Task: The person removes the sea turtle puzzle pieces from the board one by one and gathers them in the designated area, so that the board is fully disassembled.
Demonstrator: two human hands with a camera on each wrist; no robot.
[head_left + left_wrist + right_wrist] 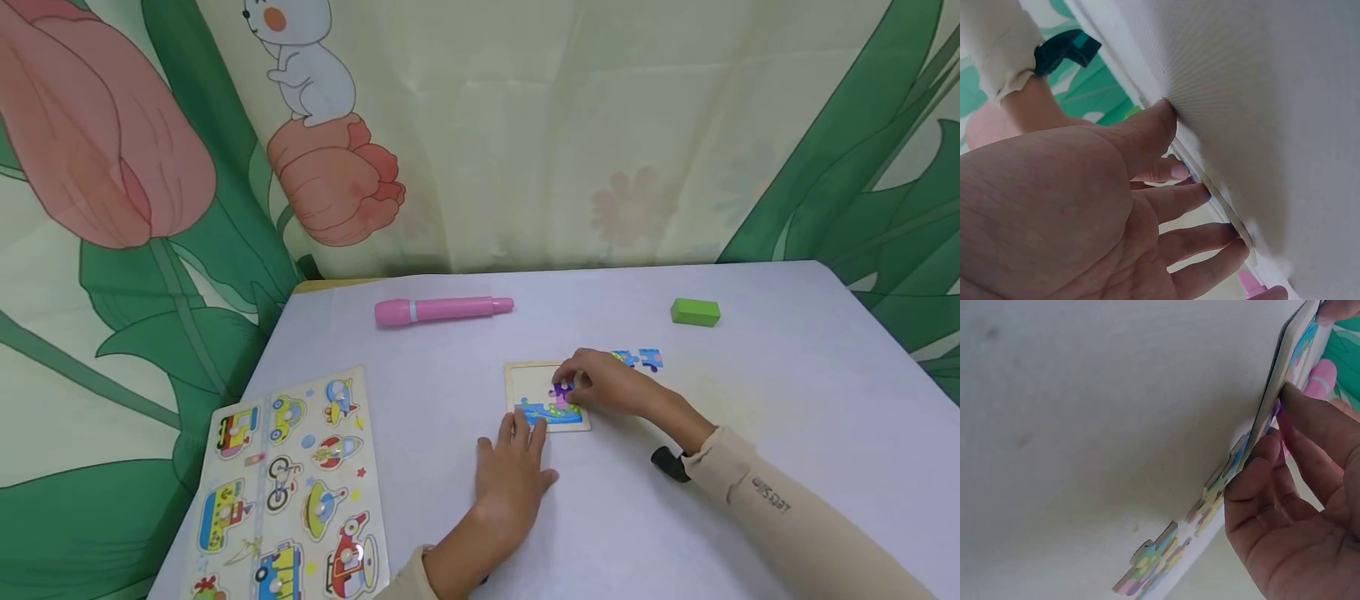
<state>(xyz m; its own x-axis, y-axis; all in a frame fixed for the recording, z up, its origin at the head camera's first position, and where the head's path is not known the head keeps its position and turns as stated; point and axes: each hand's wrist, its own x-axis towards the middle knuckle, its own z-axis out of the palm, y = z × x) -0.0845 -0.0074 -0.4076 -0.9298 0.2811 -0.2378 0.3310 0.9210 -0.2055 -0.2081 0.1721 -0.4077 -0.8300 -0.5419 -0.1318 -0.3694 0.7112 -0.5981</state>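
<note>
A small jigsaw tray point(528, 366) with a pale wooden rim lies mid-table. Blue joined pieces point(551, 414) fill its near strip. My right hand point(611, 383) reaches over the tray's right side and pinches a purple puzzle piece point(558, 390) between thumb and fingers, partly hiding it. Fingers spread, my left hand point(510, 483) rests against the tray's near left edge, its fingertips touching the rim point(1225, 209) in the left wrist view. Loose puzzle pieces point(651, 358) lie just beyond the right hand; the right wrist view shows further loose pieces point(1154, 556) beside the tray.
At the left lies a large board point(300, 492) of vehicle pictures. A pink pen-shaped thing point(450, 309) lies toward the back, and a green block point(695, 312) sits at the back right. Behind the table hangs a printed curtain point(525, 133).
</note>
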